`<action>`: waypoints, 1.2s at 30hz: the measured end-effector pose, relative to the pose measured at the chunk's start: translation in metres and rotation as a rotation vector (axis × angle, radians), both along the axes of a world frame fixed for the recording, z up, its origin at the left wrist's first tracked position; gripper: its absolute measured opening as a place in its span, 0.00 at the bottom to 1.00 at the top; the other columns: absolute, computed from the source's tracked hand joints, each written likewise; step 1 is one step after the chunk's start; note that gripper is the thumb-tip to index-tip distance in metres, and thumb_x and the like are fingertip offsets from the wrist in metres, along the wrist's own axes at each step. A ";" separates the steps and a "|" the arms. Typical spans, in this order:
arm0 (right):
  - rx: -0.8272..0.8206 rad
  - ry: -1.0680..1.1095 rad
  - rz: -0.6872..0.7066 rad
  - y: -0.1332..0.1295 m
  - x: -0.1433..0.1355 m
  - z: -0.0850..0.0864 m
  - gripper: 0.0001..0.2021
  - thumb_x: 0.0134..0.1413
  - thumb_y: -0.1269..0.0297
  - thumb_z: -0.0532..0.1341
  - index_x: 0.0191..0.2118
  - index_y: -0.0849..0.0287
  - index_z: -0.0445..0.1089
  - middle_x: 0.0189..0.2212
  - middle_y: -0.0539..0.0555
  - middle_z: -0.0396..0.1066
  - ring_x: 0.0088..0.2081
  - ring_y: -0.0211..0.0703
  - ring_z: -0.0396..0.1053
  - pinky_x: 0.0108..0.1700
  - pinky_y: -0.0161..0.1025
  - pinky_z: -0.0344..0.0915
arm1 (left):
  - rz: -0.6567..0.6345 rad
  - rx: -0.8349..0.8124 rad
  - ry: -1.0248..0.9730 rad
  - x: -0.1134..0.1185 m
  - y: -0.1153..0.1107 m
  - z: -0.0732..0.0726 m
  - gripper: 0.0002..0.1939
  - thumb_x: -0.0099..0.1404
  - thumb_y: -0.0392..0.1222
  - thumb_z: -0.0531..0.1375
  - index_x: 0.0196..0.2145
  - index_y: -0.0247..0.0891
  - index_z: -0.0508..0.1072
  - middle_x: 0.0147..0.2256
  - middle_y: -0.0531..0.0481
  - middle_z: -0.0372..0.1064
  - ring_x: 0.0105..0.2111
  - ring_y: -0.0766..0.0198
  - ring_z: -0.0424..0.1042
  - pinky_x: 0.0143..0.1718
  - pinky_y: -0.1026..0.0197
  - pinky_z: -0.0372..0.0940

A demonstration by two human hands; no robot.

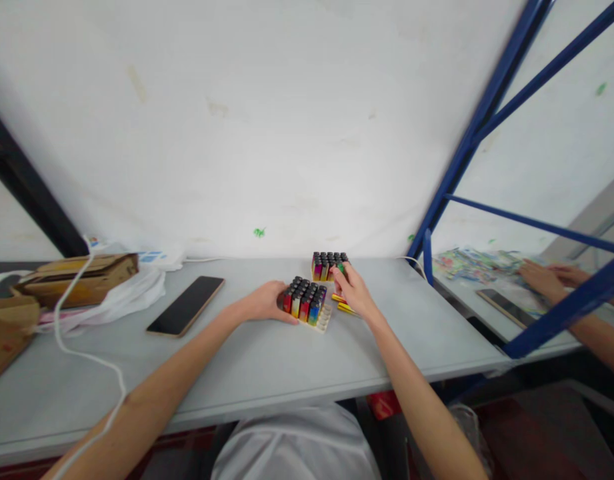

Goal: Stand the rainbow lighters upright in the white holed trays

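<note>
My left hand (267,301) is wrapped round the left side of a pale tray (323,323) packed with upright lighters (303,299). They have black tops and red, yellow, white and blue bodies; round pockets without lighters show along the tray's right edge. My right hand (354,288) is closed at the right front of a second block of black-topped lighters (323,267) standing farther back. A small green-bodied lighter (341,266) shows at its fingertips. Beneath that hand, a couple of yellow-and-red lighters (345,308) lie flat on the table.
The grey table (267,373) runs along a white wall. A black-screened phone (187,307) lies left, near cardboard boxes (81,280), a plastic bag (137,293) and a white cable (87,353). Right of the blue frame (467,147), another person's hands (541,277) work over small colourful packets (477,267).
</note>
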State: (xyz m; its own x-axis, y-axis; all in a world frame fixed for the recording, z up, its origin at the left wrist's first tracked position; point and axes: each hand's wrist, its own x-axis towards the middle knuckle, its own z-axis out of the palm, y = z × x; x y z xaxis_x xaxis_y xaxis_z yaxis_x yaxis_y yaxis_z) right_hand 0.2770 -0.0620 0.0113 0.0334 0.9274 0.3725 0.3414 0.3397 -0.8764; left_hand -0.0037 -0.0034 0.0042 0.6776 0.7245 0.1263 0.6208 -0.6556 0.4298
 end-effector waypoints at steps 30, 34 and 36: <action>-0.056 -0.445 0.232 -0.007 0.039 0.011 0.24 0.66 0.40 0.61 0.30 0.56 0.69 0.24 0.48 0.69 0.28 0.43 0.64 0.35 0.38 0.60 | 0.001 0.024 0.047 0.008 -0.012 0.004 0.42 0.54 0.74 0.71 0.54 0.40 0.78 0.44 0.41 0.81 0.44 0.41 0.81 0.47 0.51 0.72; -0.061 -0.383 0.239 -0.008 0.039 0.009 0.25 0.66 0.39 0.62 0.31 0.56 0.72 0.25 0.49 0.71 0.29 0.44 0.66 0.35 0.38 0.62 | -0.012 0.012 0.025 0.008 -0.011 0.004 0.43 0.54 0.73 0.72 0.56 0.40 0.77 0.45 0.41 0.82 0.45 0.41 0.81 0.47 0.51 0.72; -0.059 -0.372 0.240 -0.008 0.038 0.009 0.24 0.65 0.39 0.64 0.32 0.56 0.74 0.26 0.50 0.74 0.30 0.46 0.69 0.36 0.39 0.64 | -0.016 0.006 0.007 0.008 -0.010 0.003 0.43 0.53 0.73 0.72 0.56 0.41 0.78 0.46 0.41 0.83 0.45 0.41 0.81 0.47 0.51 0.73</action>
